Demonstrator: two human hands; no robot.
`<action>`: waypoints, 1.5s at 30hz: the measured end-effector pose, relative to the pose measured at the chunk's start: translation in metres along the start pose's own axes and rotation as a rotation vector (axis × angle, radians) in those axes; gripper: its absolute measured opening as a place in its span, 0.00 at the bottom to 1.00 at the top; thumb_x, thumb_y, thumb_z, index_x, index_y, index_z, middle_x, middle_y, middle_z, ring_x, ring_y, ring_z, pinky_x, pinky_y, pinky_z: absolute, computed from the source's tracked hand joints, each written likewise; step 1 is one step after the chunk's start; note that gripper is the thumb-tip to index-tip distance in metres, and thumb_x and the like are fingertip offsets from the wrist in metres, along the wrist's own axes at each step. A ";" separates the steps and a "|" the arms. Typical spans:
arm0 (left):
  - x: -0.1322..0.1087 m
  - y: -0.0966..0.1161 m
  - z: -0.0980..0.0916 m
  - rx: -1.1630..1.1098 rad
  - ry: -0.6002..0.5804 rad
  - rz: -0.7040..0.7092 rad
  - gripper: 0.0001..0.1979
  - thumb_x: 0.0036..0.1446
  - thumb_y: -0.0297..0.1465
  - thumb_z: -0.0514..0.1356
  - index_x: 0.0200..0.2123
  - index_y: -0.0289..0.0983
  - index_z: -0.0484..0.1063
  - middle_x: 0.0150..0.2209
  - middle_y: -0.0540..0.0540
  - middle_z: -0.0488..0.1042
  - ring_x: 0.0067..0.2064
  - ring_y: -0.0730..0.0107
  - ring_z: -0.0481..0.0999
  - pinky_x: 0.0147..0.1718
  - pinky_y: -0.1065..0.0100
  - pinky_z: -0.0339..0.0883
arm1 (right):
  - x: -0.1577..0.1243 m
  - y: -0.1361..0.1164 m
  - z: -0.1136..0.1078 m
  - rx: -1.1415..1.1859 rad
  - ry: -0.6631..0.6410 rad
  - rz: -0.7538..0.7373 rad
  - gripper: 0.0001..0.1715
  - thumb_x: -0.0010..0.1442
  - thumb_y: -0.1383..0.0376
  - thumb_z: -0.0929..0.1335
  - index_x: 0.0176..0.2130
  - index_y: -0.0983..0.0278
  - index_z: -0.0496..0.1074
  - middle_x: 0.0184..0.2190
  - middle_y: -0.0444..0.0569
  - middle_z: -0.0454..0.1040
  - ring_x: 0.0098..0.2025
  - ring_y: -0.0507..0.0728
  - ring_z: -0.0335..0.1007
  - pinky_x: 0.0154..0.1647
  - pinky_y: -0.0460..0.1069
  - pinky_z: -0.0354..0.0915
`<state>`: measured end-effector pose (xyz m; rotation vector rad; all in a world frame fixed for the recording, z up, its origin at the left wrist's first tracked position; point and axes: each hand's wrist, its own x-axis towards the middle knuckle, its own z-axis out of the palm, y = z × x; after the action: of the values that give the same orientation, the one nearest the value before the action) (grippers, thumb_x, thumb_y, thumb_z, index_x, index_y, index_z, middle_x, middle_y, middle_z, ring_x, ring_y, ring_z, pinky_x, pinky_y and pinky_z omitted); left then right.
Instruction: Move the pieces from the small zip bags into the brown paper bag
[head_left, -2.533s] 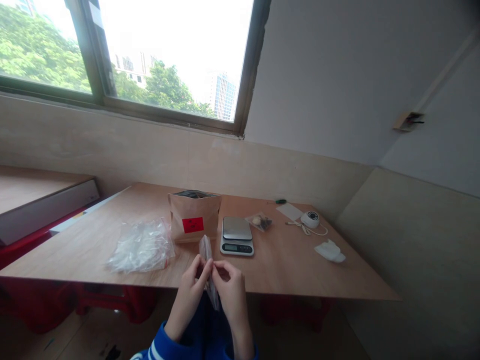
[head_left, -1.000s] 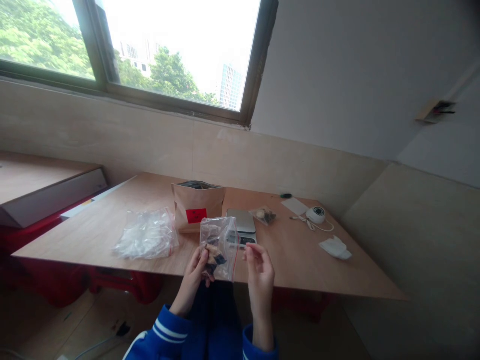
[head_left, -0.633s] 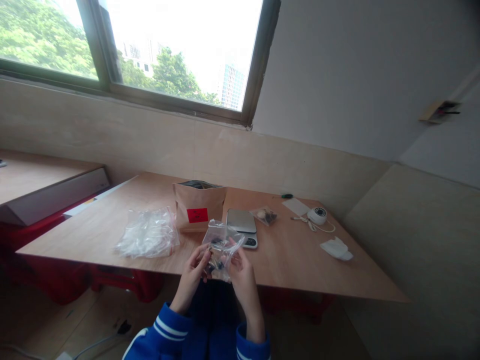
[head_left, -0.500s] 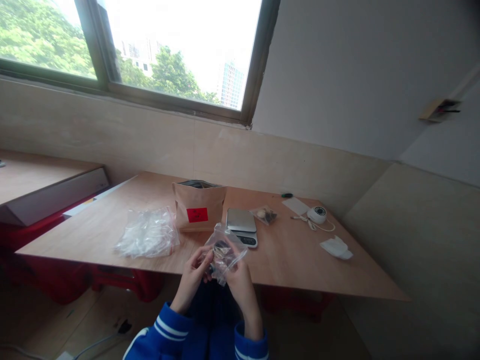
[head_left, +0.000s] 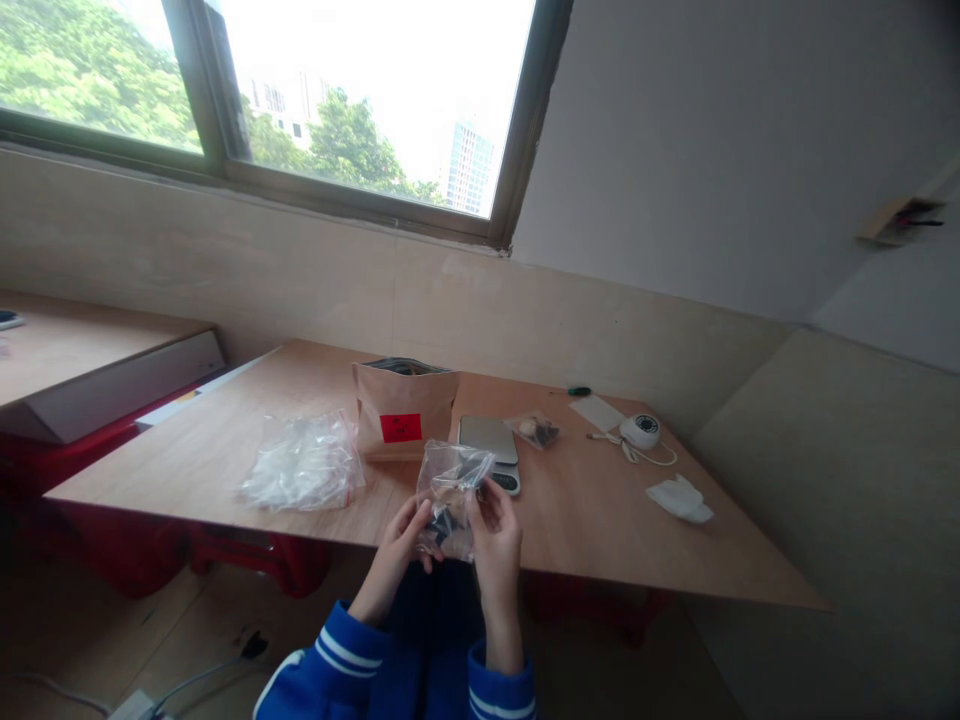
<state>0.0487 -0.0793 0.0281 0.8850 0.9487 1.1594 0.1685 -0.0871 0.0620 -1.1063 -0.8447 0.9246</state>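
A clear plastic bag (head_left: 450,505) with dark and pale pieces inside is held up at the table's front edge. My left hand (head_left: 405,535) grips its left side, thumb in front. On the right, my right hand (head_left: 496,525) pinches the bag's upper right side. Just behind the bag stand a brown paper pouch (head_left: 409,405) with a red label, its top open, and a silver-topped scale (head_left: 487,440), partly covered by the bag. A pile of clear plastic bags (head_left: 304,465) lies to the left.
Another filled clear bag (head_left: 536,430) lies right of the scale. Farther right are a green-handled tool (head_left: 579,391), a white card (head_left: 596,413), a white dome camera (head_left: 639,431) with its cable, and crumpled white tissue (head_left: 679,498). Red stools (head_left: 300,565) stand under the table.
The held bag has turned, its contents now lower in it. My right hand has moved from behind the bag up to its right side. The view has shifted slightly.
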 end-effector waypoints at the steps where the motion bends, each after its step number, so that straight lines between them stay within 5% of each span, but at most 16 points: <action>1: 0.001 -0.002 0.001 -0.035 -0.007 -0.025 0.31 0.50 0.46 0.61 0.52 0.32 0.63 0.25 0.48 0.73 0.21 0.69 0.75 0.14 0.74 0.63 | 0.000 -0.001 0.000 0.010 0.018 0.002 0.28 0.50 0.56 0.72 0.47 0.68 0.69 0.45 0.58 0.76 0.47 0.61 0.74 0.50 0.55 0.68; 9: 0.002 -0.002 0.000 -0.241 -0.055 -0.143 0.29 0.52 0.44 0.59 0.54 0.35 0.63 0.48 0.35 0.73 0.25 0.67 0.78 0.17 0.70 0.68 | 0.001 0.003 0.000 0.063 0.179 -0.013 0.29 0.49 0.54 0.72 0.46 0.66 0.66 0.45 0.59 0.76 0.45 0.62 0.75 0.43 0.53 0.71; 14: -0.007 0.014 -0.004 -0.299 -0.074 -0.108 0.28 0.54 0.42 0.58 0.56 0.37 0.61 0.53 0.37 0.69 0.29 0.67 0.78 0.20 0.69 0.70 | 0.005 0.002 0.007 0.111 0.236 -0.051 0.28 0.49 0.55 0.72 0.45 0.66 0.65 0.44 0.58 0.75 0.45 0.61 0.74 0.45 0.54 0.70; 18: -0.009 0.018 -0.012 -0.337 -0.111 -0.092 0.29 0.54 0.42 0.57 0.58 0.39 0.58 0.54 0.37 0.69 0.31 0.66 0.77 0.21 0.69 0.70 | 0.022 -0.026 0.024 0.115 0.252 -0.170 0.24 0.50 0.56 0.71 0.43 0.65 0.64 0.44 0.56 0.74 0.45 0.60 0.74 0.44 0.54 0.70; 24: -0.004 0.019 -0.027 -0.337 -0.125 -0.074 0.29 0.54 0.45 0.57 0.56 0.41 0.57 0.57 0.37 0.65 0.31 0.65 0.76 0.21 0.69 0.68 | 0.066 -0.087 0.080 0.097 0.007 -0.525 0.19 0.54 0.59 0.69 0.43 0.63 0.62 0.44 0.54 0.74 0.44 0.56 0.73 0.46 0.53 0.68; 29: -0.004 0.021 -0.034 -0.318 -0.081 -0.043 0.28 0.54 0.45 0.56 0.56 0.43 0.56 0.58 0.38 0.64 0.33 0.63 0.76 0.21 0.68 0.67 | 0.096 -0.085 0.118 -0.151 -0.306 -0.761 0.15 0.59 0.61 0.65 0.46 0.62 0.64 0.50 0.55 0.72 0.49 0.56 0.71 0.49 0.53 0.67; 41: -0.010 0.034 -0.040 -0.291 0.005 -0.038 0.34 0.51 0.44 0.58 0.60 0.42 0.55 0.56 0.38 0.66 0.32 0.64 0.76 0.22 0.66 0.67 | 0.107 -0.081 0.118 -0.699 -0.640 -0.858 0.17 0.59 0.69 0.62 0.46 0.60 0.71 0.42 0.49 0.76 0.46 0.55 0.70 0.51 0.51 0.63; 45: -0.013 0.035 -0.039 -0.309 -0.038 -0.014 0.32 0.54 0.44 0.57 0.60 0.40 0.55 0.57 0.36 0.65 0.34 0.63 0.76 0.22 0.66 0.68 | 0.103 -0.078 0.114 -0.752 -0.641 -0.890 0.17 0.60 0.65 0.63 0.48 0.61 0.72 0.50 0.52 0.73 0.53 0.59 0.65 0.58 0.56 0.55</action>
<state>-0.0014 -0.0831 0.0482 0.6474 0.7187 1.2335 0.1185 0.0335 0.1750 -0.8630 -2.1116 0.1535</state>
